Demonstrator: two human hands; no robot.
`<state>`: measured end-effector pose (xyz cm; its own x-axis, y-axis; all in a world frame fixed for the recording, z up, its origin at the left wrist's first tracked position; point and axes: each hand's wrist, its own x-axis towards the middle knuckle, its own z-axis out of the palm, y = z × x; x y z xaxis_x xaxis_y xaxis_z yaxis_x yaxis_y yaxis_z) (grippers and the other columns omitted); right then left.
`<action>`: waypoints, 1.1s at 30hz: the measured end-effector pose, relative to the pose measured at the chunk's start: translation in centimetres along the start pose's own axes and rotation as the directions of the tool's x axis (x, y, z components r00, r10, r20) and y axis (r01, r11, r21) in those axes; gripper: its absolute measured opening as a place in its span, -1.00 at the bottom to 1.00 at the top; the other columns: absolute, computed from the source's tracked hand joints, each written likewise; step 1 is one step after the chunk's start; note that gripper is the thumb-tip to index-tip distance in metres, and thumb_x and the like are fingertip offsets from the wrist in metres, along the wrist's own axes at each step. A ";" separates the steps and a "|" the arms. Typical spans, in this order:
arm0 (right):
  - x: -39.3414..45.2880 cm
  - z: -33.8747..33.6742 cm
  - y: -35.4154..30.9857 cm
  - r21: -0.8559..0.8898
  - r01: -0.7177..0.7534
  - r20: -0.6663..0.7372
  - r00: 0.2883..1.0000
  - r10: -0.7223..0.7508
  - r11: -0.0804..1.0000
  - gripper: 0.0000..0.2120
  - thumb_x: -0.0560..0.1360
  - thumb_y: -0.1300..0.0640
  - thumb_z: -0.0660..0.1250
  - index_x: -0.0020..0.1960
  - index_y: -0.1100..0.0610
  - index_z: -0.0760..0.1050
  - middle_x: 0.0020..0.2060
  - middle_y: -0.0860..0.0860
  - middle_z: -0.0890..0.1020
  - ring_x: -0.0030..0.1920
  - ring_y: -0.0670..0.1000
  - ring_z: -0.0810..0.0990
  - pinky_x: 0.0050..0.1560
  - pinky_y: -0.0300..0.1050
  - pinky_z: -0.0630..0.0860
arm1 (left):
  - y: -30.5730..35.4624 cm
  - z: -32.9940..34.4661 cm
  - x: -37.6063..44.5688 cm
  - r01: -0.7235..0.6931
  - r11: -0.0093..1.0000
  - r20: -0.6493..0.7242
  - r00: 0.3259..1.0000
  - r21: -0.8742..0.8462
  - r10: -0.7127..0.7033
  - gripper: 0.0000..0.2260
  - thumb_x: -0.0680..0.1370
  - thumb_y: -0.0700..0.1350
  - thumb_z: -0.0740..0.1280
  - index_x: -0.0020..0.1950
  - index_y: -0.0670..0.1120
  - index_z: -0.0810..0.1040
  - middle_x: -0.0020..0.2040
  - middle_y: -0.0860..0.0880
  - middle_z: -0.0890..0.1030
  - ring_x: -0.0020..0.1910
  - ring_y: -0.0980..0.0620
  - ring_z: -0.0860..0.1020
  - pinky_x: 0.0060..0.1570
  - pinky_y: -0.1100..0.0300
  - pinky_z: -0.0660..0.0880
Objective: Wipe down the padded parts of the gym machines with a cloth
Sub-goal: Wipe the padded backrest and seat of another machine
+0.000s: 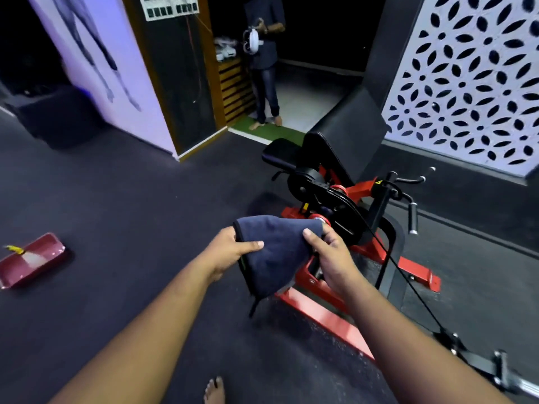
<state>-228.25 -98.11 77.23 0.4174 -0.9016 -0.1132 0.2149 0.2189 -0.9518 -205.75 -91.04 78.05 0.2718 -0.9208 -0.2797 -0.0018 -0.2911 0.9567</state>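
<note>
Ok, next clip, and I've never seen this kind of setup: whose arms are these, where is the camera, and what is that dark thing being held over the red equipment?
The single picture comes from a wide-angle camera worn on a person's head, looking forward and down, so the two bare arms belong to the wearer. The left hand and the right hand each pinch an upper corner of a dark navy blue cloth, which hangs between them, touching nothing else. Behind it stands a red-framed gym machine with a black padded seat and a black padded backrest; those pads are not yet being wiped. On the dark rubber floor to the left lies a shallow dark red tray. A second person stands in the far doorway holding a white device.
</note>
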 end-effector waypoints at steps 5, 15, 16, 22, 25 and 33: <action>6.8 5.5 0.6 -0.085 0.076 -0.173 0.981 -0.090 0.993 -0.83 0.60 0.28 0.32 0.18 0.26 0.55 -0.01 0.08 0.73 0.01 -0.03 0.68 0.02 -0.18 0.58 | 0.4 -6.4 7.3 0.065 0.984 0.000 0.998 -0.168 -0.066 -0.68 0.54 -0.03 0.48 0.24 -0.09 0.58 0.12 -0.09 0.72 0.20 -0.12 0.65 0.15 -0.04 0.54; 19.0 6.5 -1.5 -0.325 0.101 -0.404 0.884 -0.234 0.940 -0.82 0.48 0.17 0.52 0.05 0.17 0.61 -0.07 0.09 0.73 -0.06 0.01 0.67 0.04 0.02 0.58 | 7.7 -10.2 23.3 -0.110 0.990 0.156 0.980 -0.092 0.123 -0.79 0.55 -0.26 0.46 0.13 -0.04 0.57 0.04 0.00 0.72 0.06 0.06 0.66 -0.02 0.20 0.55; 20.8 6.1 -1.8 -0.336 0.116 -0.438 0.860 -0.264 0.935 -0.80 0.48 0.14 0.52 0.05 0.16 0.60 -0.07 0.08 0.73 -0.06 0.01 0.67 0.03 0.01 0.58 | 8.5 -9.9 25.9 -0.107 0.989 0.178 0.976 -0.099 0.124 -0.81 0.55 -0.25 0.46 0.11 -0.06 0.58 0.03 -0.01 0.72 0.04 0.03 0.65 -0.03 0.16 0.54; 29.2 3.9 -3.1 -0.419 0.114 -0.607 0.703 -0.371 0.901 -0.86 0.49 0.07 0.51 -0.08 0.04 0.56 -0.10 0.02 0.67 -0.11 -0.07 0.61 -0.03 -0.16 0.52 | 12.4 -7.1 37.4 -0.190 0.981 0.248 0.952 0.032 0.176 -0.45 0.53 -0.21 0.50 0.42 0.05 0.35 0.11 -0.05 0.65 0.09 0.02 0.64 0.08 0.14 0.58; 33.0 1.5 -3.6 -0.599 0.050 -0.652 0.549 -0.522 0.800 -0.72 0.40 -0.16 0.46 -0.13 0.03 0.50 0.10 -0.02 0.53 0.14 -0.01 0.54 0.19 -0.13 0.45 | 14.8 -5.9 43.0 -0.423 0.874 0.486 0.831 0.238 0.270 -0.31 0.51 -0.22 0.51 0.56 0.06 0.31 0.24 -0.01 0.61 0.26 0.12 0.56 0.37 0.17 0.45; 42.2 -3.0 -5.5 -0.526 -0.173 -0.825 0.343 -0.449 0.833 -0.75 0.52 -0.05 0.45 -0.12 0.06 0.44 -0.24 -0.06 0.61 -0.19 -0.02 0.57 -0.10 0.08 0.52 | 19.5 0.8 56.9 -0.758 0.405 0.646 0.650 0.512 0.399 -0.64 0.37 0.29 0.41 0.05 0.14 0.66 -0.03 0.13 0.68 0.02 0.03 0.62 0.07 0.02 0.55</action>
<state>-214.43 -138.47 76.80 -0.6814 -0.7156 0.1537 -0.3576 0.1423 -0.9230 -191.08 -149.33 80.77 -0.4461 -0.8827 0.1479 -0.6991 0.4469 0.5582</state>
